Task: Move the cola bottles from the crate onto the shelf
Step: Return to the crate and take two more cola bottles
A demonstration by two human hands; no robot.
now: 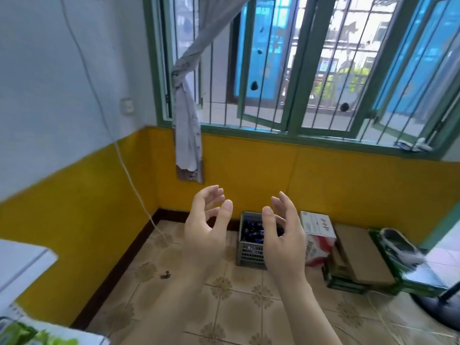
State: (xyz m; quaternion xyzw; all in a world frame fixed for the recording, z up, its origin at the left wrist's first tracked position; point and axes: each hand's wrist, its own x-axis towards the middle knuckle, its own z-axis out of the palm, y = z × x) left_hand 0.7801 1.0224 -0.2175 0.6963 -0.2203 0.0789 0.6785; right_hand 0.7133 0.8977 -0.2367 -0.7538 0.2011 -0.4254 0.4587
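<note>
The cola bottles [252,229] were dark with blue caps, packed upright in a grey slatted crate [249,255] on the tiled floor by the far yellow wall. Both hands hung in the air nearer than the crate, empty, fingers loosely curved: the left hand [205,235] to its left, the right hand [283,241] covering its right side. The bottles were blurred; their count was unclear.

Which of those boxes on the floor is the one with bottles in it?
The grey slatted crate by the yellow wall, leftmost in the row. Dark bottles show through its open top; the others are closed cardboard cartons.
</note>
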